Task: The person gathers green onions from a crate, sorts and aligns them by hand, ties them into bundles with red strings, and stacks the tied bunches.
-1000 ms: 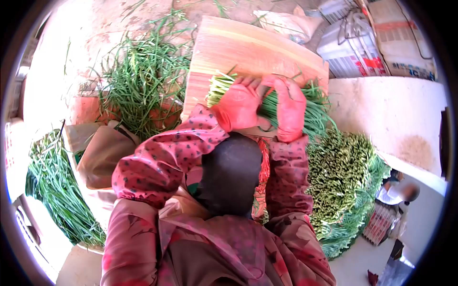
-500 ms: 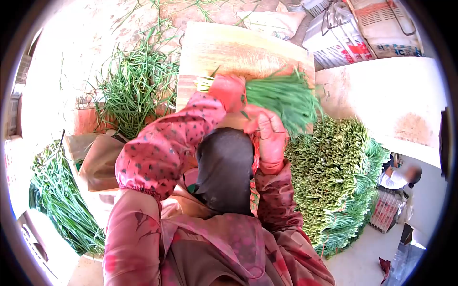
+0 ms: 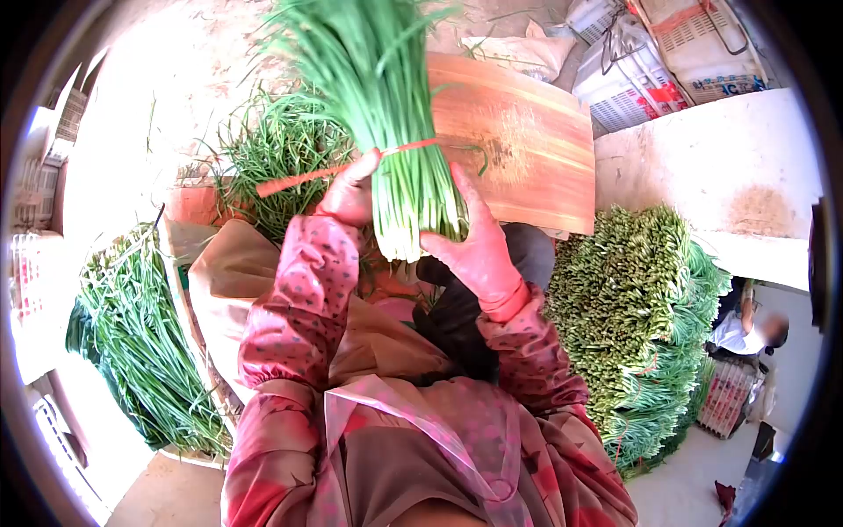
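A thick bunch of green chives (image 3: 386,97) is held up in front of me, leaves pointing away and pale cut stems toward me. Around its lower part runs a red tie (image 3: 413,146), whose loose end sticks out to the left. My left hand (image 3: 349,191), in a pinkish-red glove, is closed on the bunch's left side, its thumb by the tie. On the right, my right hand (image 3: 479,250), gloved alike, grips the stem end with thumb and fingers. Behind the bunch lies a wooden board (image 3: 536,132).
Stacked chive bunches (image 3: 615,307) stand at my right, stem ends up. Loose chives (image 3: 149,334) fill a container at left, with another heap (image 3: 281,149) ahead. White crates (image 3: 628,79) stand at the far right. Another person (image 3: 742,334) is at the right edge.
The bunch has left the board and is raised toward me, turned so its leaves point away. My right hand has moved onto its stem end. My left hand now holds its left side.
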### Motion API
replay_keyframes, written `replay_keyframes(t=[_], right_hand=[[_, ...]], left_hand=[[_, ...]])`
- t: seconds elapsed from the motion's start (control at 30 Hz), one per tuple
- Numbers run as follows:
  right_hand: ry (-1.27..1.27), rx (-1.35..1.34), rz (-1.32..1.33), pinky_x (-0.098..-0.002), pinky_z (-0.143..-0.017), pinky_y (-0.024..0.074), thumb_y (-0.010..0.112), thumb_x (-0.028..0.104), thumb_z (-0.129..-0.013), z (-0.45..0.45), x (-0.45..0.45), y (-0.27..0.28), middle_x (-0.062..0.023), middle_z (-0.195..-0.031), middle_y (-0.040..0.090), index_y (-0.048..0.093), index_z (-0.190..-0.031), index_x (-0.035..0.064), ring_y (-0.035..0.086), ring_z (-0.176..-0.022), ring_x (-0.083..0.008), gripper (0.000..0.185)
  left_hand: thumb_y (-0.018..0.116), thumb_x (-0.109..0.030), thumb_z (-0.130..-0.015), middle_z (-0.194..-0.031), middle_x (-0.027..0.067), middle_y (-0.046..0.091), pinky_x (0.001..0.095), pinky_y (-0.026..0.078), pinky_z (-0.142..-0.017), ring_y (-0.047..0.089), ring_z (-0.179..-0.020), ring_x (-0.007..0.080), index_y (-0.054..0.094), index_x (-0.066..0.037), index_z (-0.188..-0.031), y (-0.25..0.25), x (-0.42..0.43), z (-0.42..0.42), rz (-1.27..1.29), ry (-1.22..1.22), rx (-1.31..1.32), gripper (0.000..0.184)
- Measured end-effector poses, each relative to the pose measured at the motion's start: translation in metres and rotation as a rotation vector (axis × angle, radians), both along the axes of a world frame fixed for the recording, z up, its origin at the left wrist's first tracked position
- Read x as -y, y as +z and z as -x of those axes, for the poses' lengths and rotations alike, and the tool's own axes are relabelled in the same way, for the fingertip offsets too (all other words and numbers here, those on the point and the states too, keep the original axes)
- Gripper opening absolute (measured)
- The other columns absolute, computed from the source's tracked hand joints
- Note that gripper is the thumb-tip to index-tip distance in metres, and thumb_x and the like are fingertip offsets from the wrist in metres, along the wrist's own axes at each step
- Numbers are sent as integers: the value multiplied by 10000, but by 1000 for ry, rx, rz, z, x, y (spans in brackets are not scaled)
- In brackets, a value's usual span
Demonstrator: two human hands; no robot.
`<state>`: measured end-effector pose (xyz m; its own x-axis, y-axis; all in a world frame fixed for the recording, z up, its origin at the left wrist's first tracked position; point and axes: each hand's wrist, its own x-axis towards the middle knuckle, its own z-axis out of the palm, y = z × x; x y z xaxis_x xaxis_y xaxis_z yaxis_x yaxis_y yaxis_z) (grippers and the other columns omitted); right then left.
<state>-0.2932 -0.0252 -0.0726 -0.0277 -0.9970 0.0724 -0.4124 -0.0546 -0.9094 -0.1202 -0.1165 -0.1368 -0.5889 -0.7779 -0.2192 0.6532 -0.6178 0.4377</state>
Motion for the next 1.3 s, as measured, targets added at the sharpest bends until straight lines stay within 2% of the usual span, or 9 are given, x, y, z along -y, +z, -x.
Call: replay_keyframes(t=[0.17, 0.23, 0.37, 0.57, 0.7, 0.83, 1.03, 1.23, 1.3], right_hand=[[303, -470, 124, -391, -954, 430, 713, 223, -763, -48, -3, 11, -155, -1276, 541, 520, -1268, 77, 539, -1123, -335, 560], [470, -454, 312, -400, -952, 430, 698, 245, -780, -62, -19, 16, -133, -1286, 541, 556, -1231, 94, 540, -1115, -329, 496], [559, 183, -149, -310, -748, 531, 608, 148, -893, -46, -40, 21, -87, -932, 688, 646, -1125, 65, 668, -831, -195, 249], [260, 373, -346, -259, -821, 498, 568, 129, -928, -61, -11, 19, -79, -1049, 664, 585, -1199, 2, 631, -914, -129, 299], [343, 510, -253, -278, -866, 483, 565, 134, -935, -117, 13, 29, -104, -1220, 595, 544, -1244, 0, 591, -1038, -156, 337], [462, 212, -56, -236, -755, 468, 588, 144, -930, -145, 31, 38, -27, -954, 616, 596, -1153, -3, 553, -831, -87, 267], [444, 193, 50, -256, -732, 465, 660, 52, -850, -177, 30, 26, -44, -848, 635, 627, -925, -15, 557, -794, -104, 106], [472, 317, 77, -270, -715, 497, 692, 45, -809, -196, 31, 38, -51, -870, 667, 670, -945, 30, 638, -810, -141, 139], [484, 152, 503, -290, -687, 500, 694, 23, -778, -198, 32, 31, -61, -834, 656, 670, -907, 45, 640, -775, -189, 133]], left_hand=[[568, -561, -859, -1172, 175, 619, 472, 487, -930, 620, -1025, 314, 515, 3, -1270, 1, -6, -49, -10, 303, 110, 700], [516, -634, -848, -1160, 201, 616, 480, 490, -923, 622, -1010, 324, 485, 33, -1290, 14, -28, -75, -182, 77, -183, 801], [466, -670, -845, -1256, 219, 547, 507, 475, -938, 566, -1114, 342, 437, 67, -1316, -14, -30, -116, -15, 288, -263, 875], [452, -640, -855, -1186, 218, 574, 512, 475, -917, 561, -1081, 360, 502, 36, -1244, 7, -36, -151, 160, 461, -316, 781], [524, -401, -881, -919, 221, 643, 407, 547, -682, 641, -780, 304, 574, 42, -992, 53, -47, -171, 312, 808, 134, 459], [528, -598, -832, -1083, 289, 618, 471, 539, -835, 649, -925, 358, 477, 112, -1258, 38, -60, -183, 106, 470, -401, 830], [529, -650, -797, -1053, 254, 634, 473, 541, -796, 645, -919, 351, 538, 94, -1195, 48, -66, -200, 98, 547, -317, 843], [444, -726, -796, -1086, 270, 615, 506, 535, -821, 635, -952, 378, 502, 91, -1230, 60, -72, -206, 153, 523, -346, 927], [432, -729, -802, -1105, 278, 606, 499, 538, -831, 634, -963, 370, 472, 104, -1255, 48, -64, -209, 175, 599, -265, 949]])
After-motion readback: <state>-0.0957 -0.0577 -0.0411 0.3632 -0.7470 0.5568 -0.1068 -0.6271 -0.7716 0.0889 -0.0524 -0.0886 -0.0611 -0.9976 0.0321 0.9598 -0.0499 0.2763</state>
